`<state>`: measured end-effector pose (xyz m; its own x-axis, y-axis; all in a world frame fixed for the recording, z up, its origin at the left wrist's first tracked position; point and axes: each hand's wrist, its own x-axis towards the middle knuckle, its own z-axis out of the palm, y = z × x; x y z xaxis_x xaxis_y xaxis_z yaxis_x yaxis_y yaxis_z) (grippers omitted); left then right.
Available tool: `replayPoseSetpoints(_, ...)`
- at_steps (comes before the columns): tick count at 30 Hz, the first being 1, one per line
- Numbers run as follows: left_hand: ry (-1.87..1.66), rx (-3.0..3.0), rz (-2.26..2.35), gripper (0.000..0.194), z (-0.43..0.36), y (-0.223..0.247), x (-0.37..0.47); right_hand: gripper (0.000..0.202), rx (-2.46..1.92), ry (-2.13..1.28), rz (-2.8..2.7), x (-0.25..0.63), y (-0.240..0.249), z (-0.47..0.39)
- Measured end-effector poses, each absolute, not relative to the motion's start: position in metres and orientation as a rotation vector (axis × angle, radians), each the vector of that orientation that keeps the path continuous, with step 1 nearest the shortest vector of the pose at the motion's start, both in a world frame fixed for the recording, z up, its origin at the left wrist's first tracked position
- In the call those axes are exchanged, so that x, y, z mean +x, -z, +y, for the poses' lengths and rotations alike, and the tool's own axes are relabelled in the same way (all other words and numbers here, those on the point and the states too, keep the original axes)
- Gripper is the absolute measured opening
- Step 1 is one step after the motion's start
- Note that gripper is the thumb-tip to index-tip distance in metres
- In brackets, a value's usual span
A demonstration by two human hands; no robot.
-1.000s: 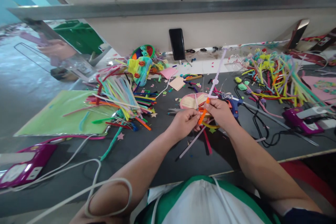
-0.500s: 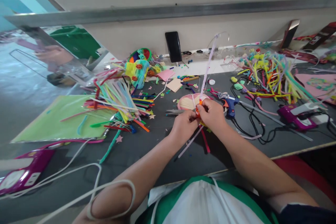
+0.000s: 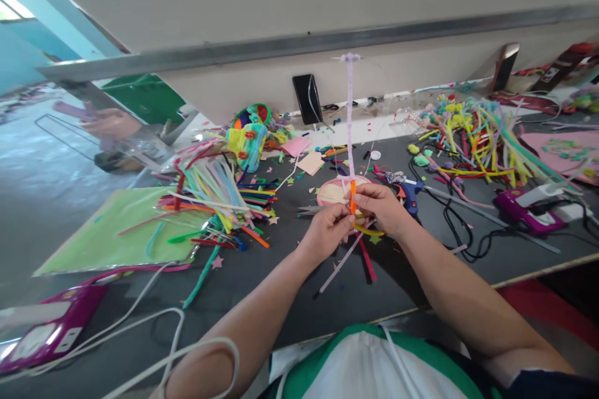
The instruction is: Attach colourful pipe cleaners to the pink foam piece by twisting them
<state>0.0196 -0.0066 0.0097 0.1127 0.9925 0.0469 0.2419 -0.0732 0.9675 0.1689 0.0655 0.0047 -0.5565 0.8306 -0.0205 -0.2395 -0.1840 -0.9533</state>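
Both hands meet over the dark table, closed on an orange piece [image 3: 353, 197]. My left hand [image 3: 326, 229] pinches its lower end, and my right hand [image 3: 380, 202] grips it from the right side. A fuzzy lilac stem [image 3: 350, 118] rises upright from the orange piece, with a short crosspiece and thin clear strands at its top. A yellow strip [image 3: 370, 230] sticks out below my right hand. Behind the hands lies a pink-edged oval [image 3: 333, 191]. Scissors [image 3: 306, 211] lie left of it, partly hidden by my left hand.
Pipe cleaners [image 3: 210, 184] are heaped at left beside a green sheet [image 3: 116, 230]. At right are a blue glue gun [image 3: 410, 197], black cables, a purple power strip [image 3: 531, 212] and more pipe cleaners [image 3: 486, 137]. A phone [image 3: 307, 98] leans at the back. Another person's hand [image 3: 112, 123] shows far left.
The lilac stem has gone from leaning right to upright, and more of the orange piece shows between my hands. The whole view has shifted slightly, with the table lower in the picture.
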Motion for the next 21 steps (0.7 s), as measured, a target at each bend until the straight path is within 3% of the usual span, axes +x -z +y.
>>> replayPoseSetpoints(12,-1.071,1.142,1.056,0.037,0.001,0.003,0.016,0.025,-0.663,-1.811,-1.103,0.168,0.011,0.076)
replayPoseSetpoints(21,-1.043,1.051,1.085,0.030,0.000,0.002,0.025,0.026,-0.748,-1.833,-1.137,0.164,0.011,0.075)
